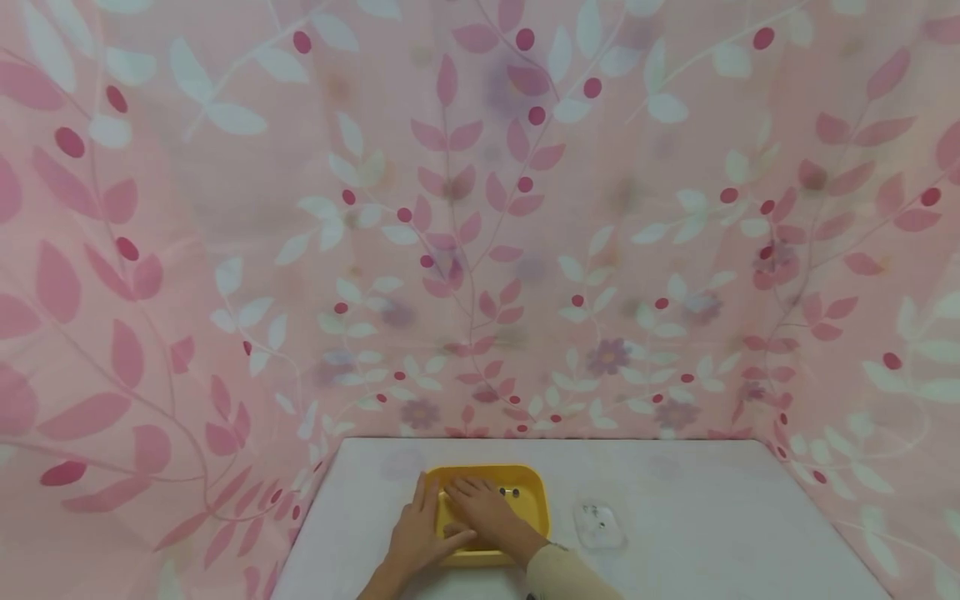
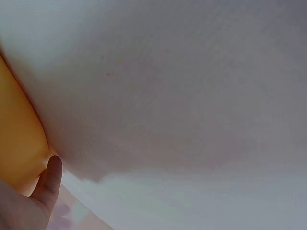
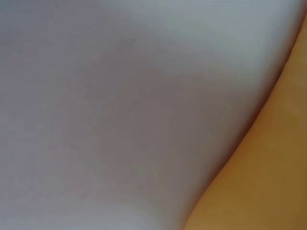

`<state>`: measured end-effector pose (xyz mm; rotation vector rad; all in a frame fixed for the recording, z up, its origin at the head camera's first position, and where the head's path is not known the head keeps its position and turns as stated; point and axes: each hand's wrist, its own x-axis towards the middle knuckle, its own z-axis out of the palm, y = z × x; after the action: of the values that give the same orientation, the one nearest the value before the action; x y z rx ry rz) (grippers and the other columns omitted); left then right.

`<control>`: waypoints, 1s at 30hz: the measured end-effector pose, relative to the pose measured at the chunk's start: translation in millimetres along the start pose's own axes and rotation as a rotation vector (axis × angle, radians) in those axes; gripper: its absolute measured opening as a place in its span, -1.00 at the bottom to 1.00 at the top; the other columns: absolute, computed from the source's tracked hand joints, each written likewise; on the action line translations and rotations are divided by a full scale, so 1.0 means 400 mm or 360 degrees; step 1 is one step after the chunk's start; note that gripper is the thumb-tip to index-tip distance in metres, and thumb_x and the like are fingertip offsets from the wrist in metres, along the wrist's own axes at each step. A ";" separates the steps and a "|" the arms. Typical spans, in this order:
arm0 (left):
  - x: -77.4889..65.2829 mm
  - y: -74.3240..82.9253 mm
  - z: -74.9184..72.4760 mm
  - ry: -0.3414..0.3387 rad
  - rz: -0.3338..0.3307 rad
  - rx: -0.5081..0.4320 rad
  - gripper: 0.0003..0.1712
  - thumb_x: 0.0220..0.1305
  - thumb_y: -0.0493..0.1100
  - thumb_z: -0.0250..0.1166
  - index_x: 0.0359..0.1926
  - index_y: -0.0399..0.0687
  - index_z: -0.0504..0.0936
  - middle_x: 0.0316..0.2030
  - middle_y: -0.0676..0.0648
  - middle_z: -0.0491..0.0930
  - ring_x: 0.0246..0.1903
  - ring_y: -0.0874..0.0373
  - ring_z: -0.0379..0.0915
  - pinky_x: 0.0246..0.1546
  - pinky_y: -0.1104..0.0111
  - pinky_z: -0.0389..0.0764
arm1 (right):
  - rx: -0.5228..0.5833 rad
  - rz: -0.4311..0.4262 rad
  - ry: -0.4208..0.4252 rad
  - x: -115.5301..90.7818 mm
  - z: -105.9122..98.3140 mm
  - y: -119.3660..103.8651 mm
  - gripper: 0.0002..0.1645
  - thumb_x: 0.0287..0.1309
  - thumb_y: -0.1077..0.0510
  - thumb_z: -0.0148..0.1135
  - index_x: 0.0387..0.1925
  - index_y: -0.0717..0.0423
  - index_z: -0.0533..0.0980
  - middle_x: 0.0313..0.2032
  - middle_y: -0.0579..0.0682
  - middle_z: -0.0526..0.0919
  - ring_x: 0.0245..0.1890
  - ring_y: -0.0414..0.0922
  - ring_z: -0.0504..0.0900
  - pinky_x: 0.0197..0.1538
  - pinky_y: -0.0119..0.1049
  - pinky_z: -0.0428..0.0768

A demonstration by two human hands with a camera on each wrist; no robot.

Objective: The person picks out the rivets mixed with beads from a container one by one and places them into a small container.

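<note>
A yellow tray (image 1: 534, 546) sits on the white table. My left hand (image 1: 417, 532) lies along its left side, with fingers extended toward the far left corner and the thumb over the near part of the tray. In the left wrist view, a fingertip (image 2: 54, 165) is at the outside of the tray's corner. My right hand (image 1: 486, 510) reaches across inside the tray, fingers extended to the left; whatever lies beneath it is hidden. Two small dark round pieces (image 1: 515, 493) show beyond its fingers. The right wrist view shows only the tray's outer wall (image 3: 268, 177) and tabletop.
To the right of the tray stands a small clear plastic container (image 1: 600, 537) with several tiny dark pieces. The white table (image 1: 697, 508) extends to both sides. Pink leaf-patterned cloth (image 1: 480, 250) hangs behind and around it.
</note>
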<state>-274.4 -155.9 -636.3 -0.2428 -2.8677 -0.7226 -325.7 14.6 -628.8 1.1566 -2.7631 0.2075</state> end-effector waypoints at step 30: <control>0.000 0.007 -0.010 -0.0011 0.0017 0.0027 0.34 -0.05 0.65 0.19 0.47 -0.25 0.20 0.51 -0.37 -0.01 0.07 -0.35 0.45 -0.13 -0.12 0.60 | -0.0122 0.0127 0.0093 0.064 0.034 -0.013 -0.82 0.06 0.09 0.39 -0.26 -0.23 0.74 -0.18 -0.27 0.71 -0.09 -0.19 0.55 0.06 -0.24 0.50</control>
<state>-273.2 -155.3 -631.7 -0.2586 -2.8754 -0.6968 -340.6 -9.4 -637.0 1.0066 -2.7426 0.1399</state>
